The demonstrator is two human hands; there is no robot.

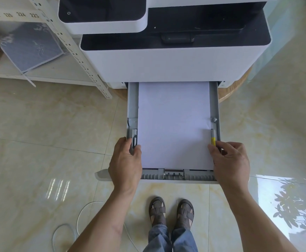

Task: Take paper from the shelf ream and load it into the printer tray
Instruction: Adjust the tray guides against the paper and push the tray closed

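Observation:
A stack of white paper [174, 124] lies flat inside the grey printer tray [131, 99], which is pulled out from under the white printer [166, 64]. My left hand [125, 160] grips the left side guide of the tray, thumb on the paper's edge. On the other side, my right hand [229, 160] pinches the right side guide with its yellow tab [213, 139]. The paper's right edge curls up slightly by that guide.
A white metal shelf [72, 51] stands at the left with a blue-grey wrapped pack [32, 46] on it. A white cable [79, 220] loops on the tiled floor at lower left. My sandalled feet [170, 211] stand just in front of the tray.

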